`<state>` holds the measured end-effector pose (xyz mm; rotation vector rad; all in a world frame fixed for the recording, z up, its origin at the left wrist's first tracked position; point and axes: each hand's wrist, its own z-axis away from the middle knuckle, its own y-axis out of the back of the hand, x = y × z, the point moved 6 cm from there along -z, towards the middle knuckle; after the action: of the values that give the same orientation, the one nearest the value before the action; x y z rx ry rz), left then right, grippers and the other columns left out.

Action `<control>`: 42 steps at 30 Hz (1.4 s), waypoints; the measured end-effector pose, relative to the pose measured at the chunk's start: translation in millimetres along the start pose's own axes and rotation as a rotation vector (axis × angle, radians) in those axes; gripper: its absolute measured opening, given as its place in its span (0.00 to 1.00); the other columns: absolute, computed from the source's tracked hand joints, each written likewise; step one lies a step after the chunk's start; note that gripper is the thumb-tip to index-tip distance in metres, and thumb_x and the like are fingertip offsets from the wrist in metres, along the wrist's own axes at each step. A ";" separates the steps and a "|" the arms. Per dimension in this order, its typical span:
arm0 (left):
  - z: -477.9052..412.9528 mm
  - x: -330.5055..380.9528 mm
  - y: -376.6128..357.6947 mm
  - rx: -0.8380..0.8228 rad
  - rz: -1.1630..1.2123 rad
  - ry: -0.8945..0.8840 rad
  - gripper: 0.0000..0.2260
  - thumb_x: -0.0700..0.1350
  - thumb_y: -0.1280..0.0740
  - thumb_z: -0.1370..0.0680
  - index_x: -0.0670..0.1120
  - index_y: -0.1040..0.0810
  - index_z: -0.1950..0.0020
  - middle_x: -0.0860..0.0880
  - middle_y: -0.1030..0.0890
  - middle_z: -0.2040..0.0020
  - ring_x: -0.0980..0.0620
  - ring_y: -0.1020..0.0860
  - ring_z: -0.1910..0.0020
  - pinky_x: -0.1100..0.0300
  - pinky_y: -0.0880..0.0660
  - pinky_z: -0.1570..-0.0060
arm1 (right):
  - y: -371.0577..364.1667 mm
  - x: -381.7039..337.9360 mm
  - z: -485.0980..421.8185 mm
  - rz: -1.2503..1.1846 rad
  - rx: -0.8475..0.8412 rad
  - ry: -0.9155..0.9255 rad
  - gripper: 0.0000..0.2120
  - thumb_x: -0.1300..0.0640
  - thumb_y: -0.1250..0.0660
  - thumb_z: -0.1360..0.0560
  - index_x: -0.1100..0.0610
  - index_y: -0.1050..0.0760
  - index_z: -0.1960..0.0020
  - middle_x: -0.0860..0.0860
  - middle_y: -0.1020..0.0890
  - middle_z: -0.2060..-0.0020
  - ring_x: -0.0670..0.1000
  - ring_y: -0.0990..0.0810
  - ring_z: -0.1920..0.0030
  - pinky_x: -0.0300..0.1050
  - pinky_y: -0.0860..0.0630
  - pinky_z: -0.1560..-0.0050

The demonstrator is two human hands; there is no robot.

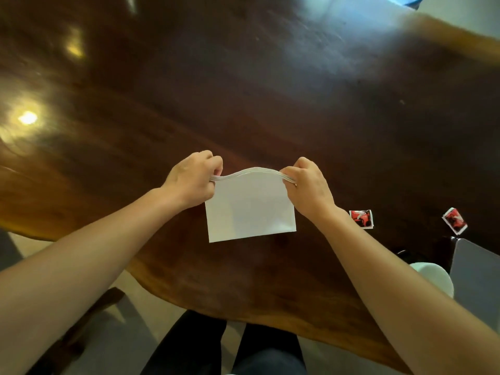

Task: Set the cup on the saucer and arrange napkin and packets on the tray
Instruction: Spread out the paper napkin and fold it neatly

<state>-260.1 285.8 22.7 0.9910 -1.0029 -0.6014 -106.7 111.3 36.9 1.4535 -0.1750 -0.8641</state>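
Note:
A white folded napkin [250, 209] hangs over the dark wooden table [243, 90], held up by its top edge. My left hand [193, 180] pinches its top left corner and my right hand [308, 185] pinches its top right corner, so the top edge bows upward between them. Two red and white packets lie on the table to the right, one packet [361, 218] close to my right wrist and the other packet [455, 221] farther right. A white rounded object [435, 277], perhaps the cup or saucer, shows partly behind my right forearm.
A grey flat surface [476, 280], possibly the tray, sits at the right edge. The table's wavy near edge [189, 304] runs just in front of my legs. A chair leg stands on the floor at lower left.

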 end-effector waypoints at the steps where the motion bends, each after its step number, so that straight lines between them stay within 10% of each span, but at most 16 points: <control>1: 9.5 7.5 1.4 0.008 -0.021 -0.050 0.09 0.36 0.31 0.28 0.48 0.28 0.57 0.50 0.27 0.57 0.48 0.27 0.57 0.55 0.29 0.65 | 4.0 -1.9 10.5 0.020 0.017 0.034 0.12 0.65 0.33 0.22 0.56 0.17 0.42 0.53 0.25 0.54 0.53 0.27 0.51 0.51 0.22 0.58; 14: 82.0 43.3 -81.5 -0.174 -0.322 -0.280 0.09 0.44 0.29 0.32 0.43 0.23 0.55 0.43 0.22 0.59 0.41 0.25 0.59 0.50 0.30 0.65 | -67.7 37.9 96.0 0.320 -0.193 0.138 0.19 0.68 0.30 0.27 0.61 0.23 0.37 0.58 0.23 0.35 0.62 0.27 0.35 0.58 0.21 0.45; 22: 80.9 43.0 -93.2 -0.156 -0.324 -0.279 0.22 0.58 0.32 0.27 0.44 0.23 0.41 0.41 0.23 0.42 0.40 0.26 0.42 0.46 0.26 0.46 | -69.0 31.1 94.2 0.242 -0.165 0.024 0.20 0.65 0.33 0.27 0.59 0.25 0.35 0.57 0.24 0.33 0.60 0.32 0.31 0.56 0.29 0.35; 26: 78.6 42.0 -103.9 -0.152 -0.338 -0.300 0.32 0.58 0.38 0.20 0.40 0.36 0.22 0.36 0.38 0.22 0.35 0.42 0.21 0.41 0.41 0.25 | -73.4 -2.3 83.3 0.124 -0.017 0.104 0.23 0.63 0.30 0.27 0.63 0.27 0.33 0.59 0.23 0.35 0.63 0.30 0.29 0.61 0.28 0.32; 29: 77.8 31.7 -118.7 -0.180 -0.357 -0.271 0.34 0.60 0.50 0.17 0.40 0.50 0.18 0.38 0.50 0.18 0.38 0.53 0.19 0.44 0.52 0.21 | -109.4 -26.3 79.5 0.139 -0.134 0.195 0.27 0.51 0.45 0.18 0.59 0.42 0.22 0.57 0.39 0.22 0.60 0.48 0.21 0.60 0.45 0.23; 42: 74.4 6.6 -143.6 -0.088 -0.318 -0.185 0.39 0.65 0.55 0.19 0.40 0.56 0.18 0.39 0.55 0.18 0.39 0.55 0.19 0.44 0.54 0.21 | -140.5 33.1 47.2 0.383 -0.133 0.168 0.33 0.38 0.58 0.19 0.53 0.56 0.19 0.51 0.50 0.19 0.56 0.57 0.20 0.63 0.55 0.23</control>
<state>-321.9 186.2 -89.0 1.0386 -0.9776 -1.0076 -168.5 70.6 -95.7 1.3047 -0.2545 -0.4320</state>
